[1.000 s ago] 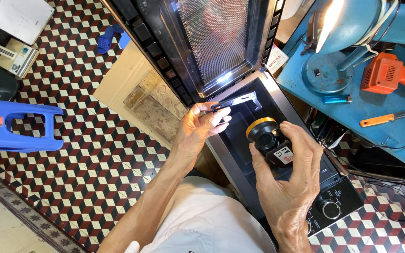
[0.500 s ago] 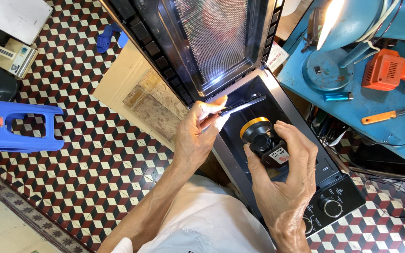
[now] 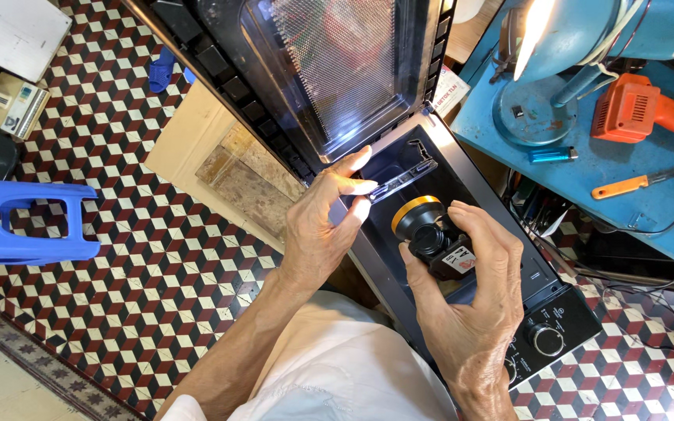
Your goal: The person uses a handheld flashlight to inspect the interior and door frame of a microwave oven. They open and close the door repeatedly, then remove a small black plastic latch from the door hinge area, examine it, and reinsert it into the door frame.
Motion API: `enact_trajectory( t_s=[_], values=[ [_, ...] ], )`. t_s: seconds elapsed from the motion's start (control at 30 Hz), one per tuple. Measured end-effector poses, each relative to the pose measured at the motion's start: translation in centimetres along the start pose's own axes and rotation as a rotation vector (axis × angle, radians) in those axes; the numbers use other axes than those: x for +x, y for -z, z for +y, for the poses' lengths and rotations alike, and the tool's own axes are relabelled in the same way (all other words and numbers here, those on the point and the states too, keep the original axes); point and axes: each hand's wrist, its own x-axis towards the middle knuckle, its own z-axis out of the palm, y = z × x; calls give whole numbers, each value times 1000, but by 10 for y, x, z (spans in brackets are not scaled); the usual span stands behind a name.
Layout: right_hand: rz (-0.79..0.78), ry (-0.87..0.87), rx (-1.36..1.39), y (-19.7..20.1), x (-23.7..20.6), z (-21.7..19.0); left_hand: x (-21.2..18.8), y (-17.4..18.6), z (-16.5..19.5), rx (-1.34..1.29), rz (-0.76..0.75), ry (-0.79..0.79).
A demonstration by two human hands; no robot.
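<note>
A black microwave oven [image 3: 431, 156] stands tilted below me, its mesh-window door [image 3: 329, 70] swung open. My left hand [image 3: 321, 226] pinches a thin metal latch piece [image 3: 403, 178] at the oven's front frame, near the door hinge side. My right hand [image 3: 470, 304] holds a small black flashlight with a yellow-orange ring [image 3: 431, 234], its head turned toward the oven opening. The control panel with a round knob [image 3: 544, 339] lies just right of my right hand.
A blue workbench [image 3: 587, 164] at the right carries a blue desk lamp [image 3: 579, 47], an orange power drill [image 3: 641, 109], an orange-handled knife [image 3: 637, 183] and a blue lighter [image 3: 551, 154]. A blue plastic stool [image 3: 25, 222] and wooden boards [image 3: 235, 171] lie on the patterned tile floor.
My left hand has lifted toward the door edge with the metal piece and its fingers have spread. The flashlight in my right hand has shifted slightly up and left.
</note>
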Motion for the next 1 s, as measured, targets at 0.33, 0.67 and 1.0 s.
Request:
enact_trajectory(
  t_s=[0.33, 0.67, 1.0],
  values=[
    [30, -4, -41, 7, 2, 4, 9, 6, 1, 41, -2, -313],
    [98, -59, -107, 17, 0, 5, 15, 5, 8, 33, -57, -426],
    [145, -62, -133, 21, -5, 9, 14, -6, 2, -5, -35, -363]
  ],
)
